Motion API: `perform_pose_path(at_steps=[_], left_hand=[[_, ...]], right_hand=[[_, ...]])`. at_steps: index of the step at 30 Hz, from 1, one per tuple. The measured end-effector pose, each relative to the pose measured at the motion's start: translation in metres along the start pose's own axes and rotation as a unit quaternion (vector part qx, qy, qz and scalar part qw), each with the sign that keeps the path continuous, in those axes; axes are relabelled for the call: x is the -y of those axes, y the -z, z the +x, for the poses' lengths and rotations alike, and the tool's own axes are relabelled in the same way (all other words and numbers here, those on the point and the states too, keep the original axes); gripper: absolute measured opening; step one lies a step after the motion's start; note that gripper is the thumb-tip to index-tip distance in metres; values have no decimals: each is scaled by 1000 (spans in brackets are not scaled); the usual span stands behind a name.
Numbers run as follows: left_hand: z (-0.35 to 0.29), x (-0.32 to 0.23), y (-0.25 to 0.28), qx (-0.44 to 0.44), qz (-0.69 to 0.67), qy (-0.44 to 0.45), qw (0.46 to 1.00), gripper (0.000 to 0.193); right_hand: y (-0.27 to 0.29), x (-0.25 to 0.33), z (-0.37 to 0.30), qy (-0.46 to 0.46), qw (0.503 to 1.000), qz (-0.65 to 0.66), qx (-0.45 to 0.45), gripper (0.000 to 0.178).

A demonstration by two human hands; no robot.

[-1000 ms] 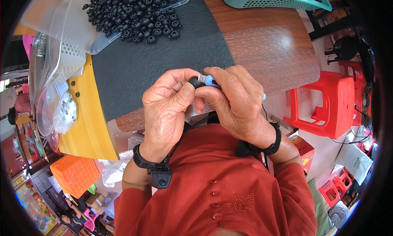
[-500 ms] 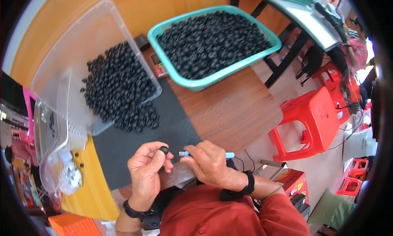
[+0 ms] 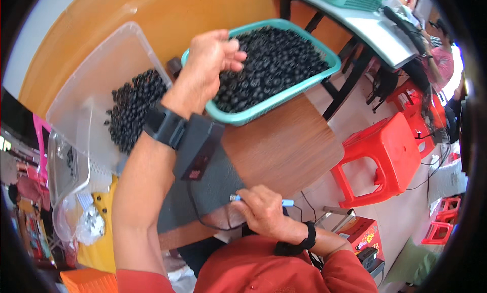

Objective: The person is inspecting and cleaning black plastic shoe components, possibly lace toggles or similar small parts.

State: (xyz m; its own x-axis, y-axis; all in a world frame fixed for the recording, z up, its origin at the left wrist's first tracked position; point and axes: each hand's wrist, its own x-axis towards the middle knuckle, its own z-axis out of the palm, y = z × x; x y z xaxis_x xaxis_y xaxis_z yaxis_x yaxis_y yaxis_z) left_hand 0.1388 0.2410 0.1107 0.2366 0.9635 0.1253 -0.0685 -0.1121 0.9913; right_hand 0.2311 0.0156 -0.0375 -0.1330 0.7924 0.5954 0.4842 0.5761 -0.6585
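On brown table [image 3: 289, 145], 12 o'clock from worker's torso [image 3: 248, 267]: teal basket [image 3: 274, 104], filled with round black pieces [image 3: 276, 64]. Left hand [image 3: 215, 54] above basket's 10 o'clock side; fingers parted, loosely bent, released. Right hand [image 3: 261, 209] grasps blue pen-shaped tool [image 3: 287, 202], metal tip toward 9 o'clock, near dark mat [image 3: 223, 168]. Clear tub [image 3: 96, 69] at 11 o'clock; red stool [image 3: 383, 151] at 2 o'clock.

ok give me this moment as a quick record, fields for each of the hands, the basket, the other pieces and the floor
left hand: at the near left part of the teal basket, fingers bent; cannot tell if it holds anything
right hand: grips a blue-handled tool, metal tip pointing left
teal basket: filled with small black pieces
other pieces: black heap left of the basket
floor: red stool at right
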Motion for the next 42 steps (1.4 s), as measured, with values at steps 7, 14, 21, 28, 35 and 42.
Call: perform_pose_path(at_steps=[7,14,21,28,35,42], left_hand=[[-97,-6,77,17,103,-21,994,31],[-220,50,146,-163,266,110,944,17],[-220,91,125,-100,535,-77,835,21],[-213,97,126,-83,557,-52,824,17],[-213,89,132,-58,545,-30,836,13],[-220,88,129,-26,613,-49,788,17]], right_hand=[[3,-5,4,7,1000,3,21,21],[0,1,9,-3,998,-12,69,20],[-10,12,8,22,996,-22,85,20],[-10,9,8,29,996,-23,80,20],[-10,11,8,18,996,-20,87,19],[-10,15,9,26,996,-8,86,18]])
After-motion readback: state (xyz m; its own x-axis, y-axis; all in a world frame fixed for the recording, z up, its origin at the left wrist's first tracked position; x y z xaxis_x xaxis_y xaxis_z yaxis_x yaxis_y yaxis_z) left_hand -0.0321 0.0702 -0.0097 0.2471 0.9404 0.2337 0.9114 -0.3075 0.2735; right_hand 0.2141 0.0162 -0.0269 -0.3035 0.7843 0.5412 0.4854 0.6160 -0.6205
